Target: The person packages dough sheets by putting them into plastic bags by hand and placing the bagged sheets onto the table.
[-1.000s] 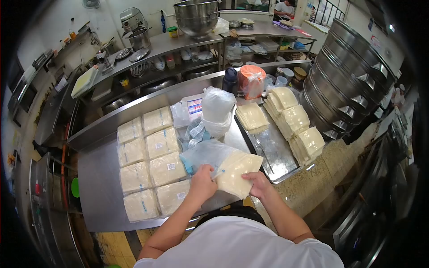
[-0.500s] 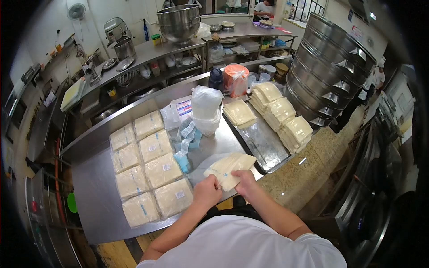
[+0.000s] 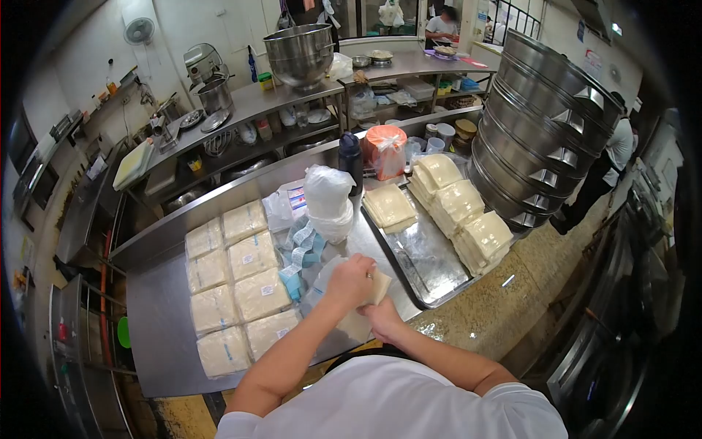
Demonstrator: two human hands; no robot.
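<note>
A clear plastic bag with cream-coloured wrapper sheets [image 3: 357,323] inside hangs between my hands over the table's near edge. My left hand [image 3: 351,282] is closed on its upper part, knuckles up. Lower and to the right, my right hand [image 3: 383,320] grips its other side. Several packed bags of sheets [image 3: 256,256] lie in two columns to the left. A metal tray [image 3: 439,287] at the right carries unwrapped stacks of sheets [image 3: 458,201]. Blue-and-white label strips [image 3: 301,245] lie beyond my left hand, beside a white plastic bundle [image 3: 327,197].
Behind the tray are a dark bottle [image 3: 350,159], an orange container [image 3: 385,151] and jars. Tall stacked steamers [image 3: 541,132] rise at the right. A large mixing bowl [image 3: 300,57] sits on the back counter [image 3: 256,99]. One person stands at the far right, another at the back.
The bagged sheets have tilted from nearly flat to more upright. My left hand has moved up and over them, and my right hand has shifted slightly lower. The camera view has shifted a little.
</note>
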